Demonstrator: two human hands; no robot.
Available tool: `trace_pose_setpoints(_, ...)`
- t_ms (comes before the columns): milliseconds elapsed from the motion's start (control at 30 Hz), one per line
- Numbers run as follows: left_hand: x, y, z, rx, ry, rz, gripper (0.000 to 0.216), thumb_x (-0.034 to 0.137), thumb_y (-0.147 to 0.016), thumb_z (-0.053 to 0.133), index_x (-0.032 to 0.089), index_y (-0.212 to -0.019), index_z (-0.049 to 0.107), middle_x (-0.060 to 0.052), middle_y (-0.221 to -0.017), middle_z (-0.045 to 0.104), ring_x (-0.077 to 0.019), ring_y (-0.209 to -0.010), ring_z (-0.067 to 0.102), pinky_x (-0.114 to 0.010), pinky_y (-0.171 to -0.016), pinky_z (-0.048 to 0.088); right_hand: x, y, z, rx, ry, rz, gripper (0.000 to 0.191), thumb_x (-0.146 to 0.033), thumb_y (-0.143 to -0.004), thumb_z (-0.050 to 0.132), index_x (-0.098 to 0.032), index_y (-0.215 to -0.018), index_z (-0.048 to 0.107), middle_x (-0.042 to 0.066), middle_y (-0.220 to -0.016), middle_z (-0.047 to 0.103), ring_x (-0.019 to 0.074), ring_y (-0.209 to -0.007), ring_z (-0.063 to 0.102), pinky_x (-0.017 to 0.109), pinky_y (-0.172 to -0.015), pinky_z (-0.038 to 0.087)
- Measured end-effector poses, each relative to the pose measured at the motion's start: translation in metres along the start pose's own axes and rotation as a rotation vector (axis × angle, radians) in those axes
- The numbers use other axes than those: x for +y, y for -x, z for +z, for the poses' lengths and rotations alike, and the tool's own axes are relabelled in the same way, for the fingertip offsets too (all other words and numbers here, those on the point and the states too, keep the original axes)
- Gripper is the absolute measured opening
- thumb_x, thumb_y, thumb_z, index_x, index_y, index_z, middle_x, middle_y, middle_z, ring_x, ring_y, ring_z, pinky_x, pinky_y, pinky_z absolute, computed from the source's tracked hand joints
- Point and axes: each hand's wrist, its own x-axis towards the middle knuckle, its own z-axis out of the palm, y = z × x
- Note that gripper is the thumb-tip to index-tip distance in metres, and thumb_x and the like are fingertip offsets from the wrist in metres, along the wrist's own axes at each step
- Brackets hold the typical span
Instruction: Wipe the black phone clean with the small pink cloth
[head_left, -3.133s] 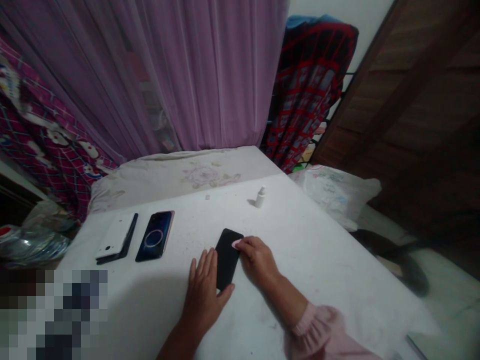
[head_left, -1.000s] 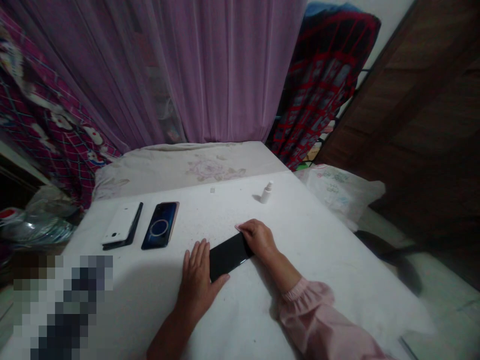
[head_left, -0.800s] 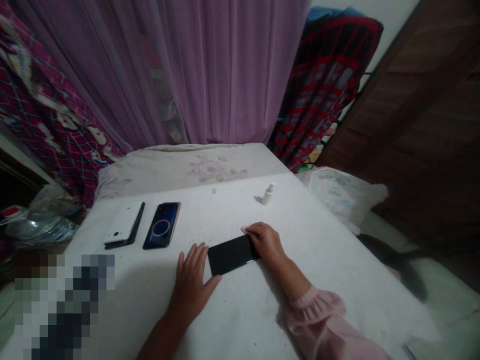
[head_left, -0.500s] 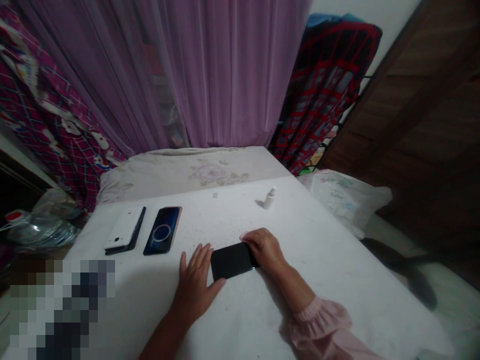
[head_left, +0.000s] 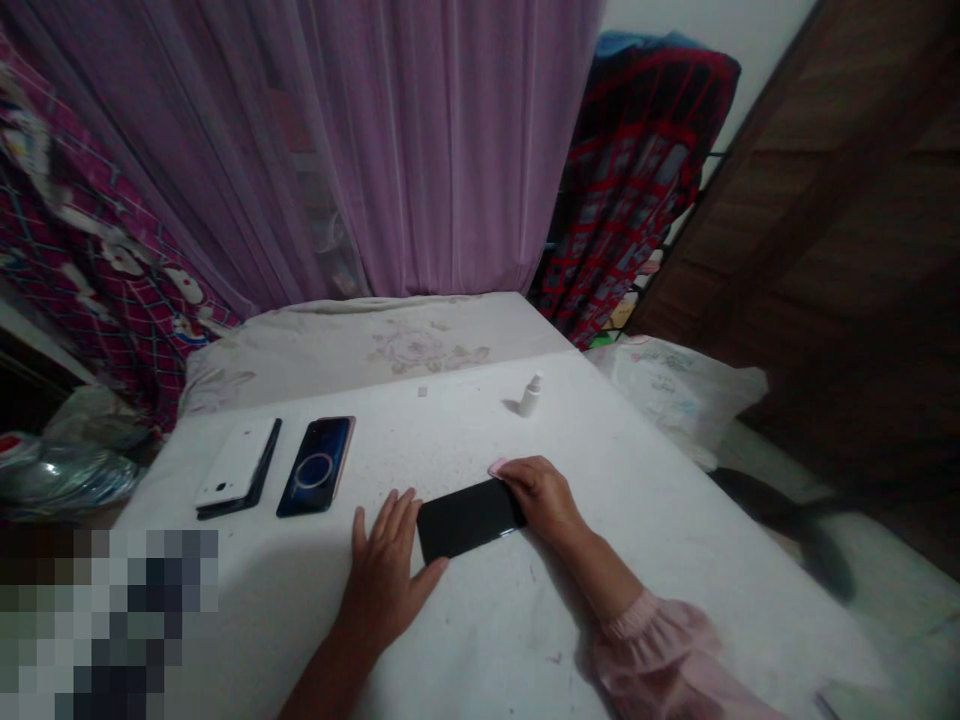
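A black smartphone (head_left: 471,520) lies flat on the white cloth with its dark glass face up. My left hand (head_left: 386,565) braces its left end, the thumb at the near corner and the forefinger at the far corner; the other fingers rest spread on the cloth. At the phone's right end, my right hand (head_left: 546,497) is closed in a pinch. A small pale pink piece (head_left: 496,467), perhaps a cloth or pad, sticks out from its fingertips past the far edge. Most of that piece is hidden by the fingers.
Left of my hands lie a blue-backed phone (head_left: 316,465) and a white phone (head_left: 238,460), each on top of another device. A small white spray bottle (head_left: 529,398) stands farther back, near a tiny square (head_left: 422,392). A plastic bag (head_left: 675,390) sits beyond the right edge.
My right hand has slid slightly right along the phone's right end, and more of the pink piece shows. The left hand stays at the phone. The whole view has shifted a little.
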Motion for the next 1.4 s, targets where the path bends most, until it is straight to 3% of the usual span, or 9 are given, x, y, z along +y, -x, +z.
trace_pose_setpoints(67,0.001,0.000,0.000,-0.005,-0.002,-0.011,0.063,0.044,-0.087,0.055,0.016,-0.142,0.043,-0.018,-0.145,0.049,-0.0361,-0.136,0.042,-0.064,-0.113,0.015,-0.004,0.004,0.004,0.038,0.001,-0.003,0.023,-0.017,-0.090,0.057,-0.027,-0.096,0.077,0.005,-0.094,0.076,0.0207,-0.088,0.067,0.035,-0.080,0.054)
trace_pose_setpoints(300,0.002,-0.001,-0.001,-0.006,-0.006,-0.007,0.062,0.044,-0.087,0.056,0.015,-0.140,0.044,-0.018,-0.144,0.050,-0.0360,-0.136,0.042,-0.064,-0.113,0.017,-0.064,0.028,0.031,0.043,-0.176,-0.247,0.030,-0.009,-0.090,0.052,-0.024,-0.106,0.073,0.007,-0.099,0.075,0.0196,-0.086,0.065,0.033,-0.076,0.056)
trace_pose_setpoints(433,0.002,-0.001,-0.003,-0.037,0.009,-0.016,0.062,0.044,-0.088,0.055,0.016,-0.142,0.042,-0.018,-0.146,0.048,-0.0350,-0.138,0.040,-0.064,-0.114,0.014,-0.048,0.044,0.012,0.049,-0.190,-0.257,0.031,-0.010,-0.091,0.050,-0.023,-0.108,0.073,0.008,-0.099,0.074,0.0190,-0.087,0.064,0.032,-0.074,0.056)
trace_pose_setpoints(600,0.002,-0.003,-0.005,-0.067,0.024,-0.011,0.062,0.046,-0.089,0.054,0.016,-0.142,0.042,-0.017,-0.147,0.046,-0.0353,-0.139,0.038,-0.065,-0.114,0.014,-0.014,0.027,0.007,0.160,-0.024,-0.051,0.028,-0.016,-0.092,0.050,-0.024,-0.095,0.076,0.007,-0.093,0.076,0.0218,-0.085,0.066,0.037,-0.075,0.056)
trace_pose_setpoints(733,0.004,-0.003,-0.004,-0.045,0.008,-0.018,0.062,0.046,-0.089,0.054,0.015,-0.141,0.042,-0.018,-0.147,0.046,-0.0361,-0.138,0.039,-0.065,-0.113,0.015,-0.038,0.013,0.028,0.125,-0.051,-0.098,0.028,-0.015,-0.091,0.050,-0.022,-0.096,0.077,0.009,-0.093,0.076,0.0220,-0.083,0.065,0.037,-0.075,0.056)
trace_pose_setpoints(900,0.003,-0.002,-0.001,-0.018,-0.013,-0.004,0.061,0.047,-0.089,0.054,0.015,-0.140,0.044,-0.019,-0.146,0.047,-0.0360,-0.137,0.040,-0.064,-0.113,0.016,-0.076,0.037,0.032,0.043,-0.218,-0.262,0.033,-0.009,-0.089,0.051,-0.024,-0.108,0.074,0.007,-0.098,0.075,0.0203,-0.087,0.064,0.033,-0.075,0.056)
trace_pose_setpoints(1033,0.002,-0.001,0.000,-0.010,-0.017,0.010,0.063,0.048,-0.090,0.053,0.014,-0.141,0.042,-0.019,-0.146,0.047,-0.0356,-0.137,0.041,-0.063,-0.114,0.015,-0.050,0.052,0.011,0.051,-0.229,-0.253,0.031,-0.009,-0.089,0.053,-0.024,-0.107,0.073,0.007,-0.098,0.074,0.0191,-0.086,0.065,0.032,-0.073,0.056)
trace_pose_setpoints(1200,0.002,-0.002,0.000,-0.005,-0.019,0.030,0.064,0.049,-0.091,0.050,0.013,-0.143,0.039,-0.018,-0.147,0.046,-0.0350,-0.138,0.040,-0.063,-0.114,0.014,-0.013,0.028,0.012,0.230,-0.040,-0.098,0.028,-0.011,-0.089,0.052,-0.024,-0.094,0.076,0.007,-0.091,0.076,0.0217,-0.082,0.066,0.036,-0.073,0.056)
trace_pose_setpoints(1400,0.001,-0.001,0.001,0.012,-0.028,0.037,0.063,0.049,-0.091,0.050,0.012,-0.141,0.041,-0.020,-0.145,0.048,-0.0358,-0.137,0.042,-0.063,-0.113,0.017,-0.058,0.027,0.036,0.132,-0.143,-0.179,0.029,-0.008,-0.087,0.055,-0.023,-0.100,0.076,0.008,-0.095,0.075,0.0213,-0.087,0.066,0.035,-0.076,0.056)
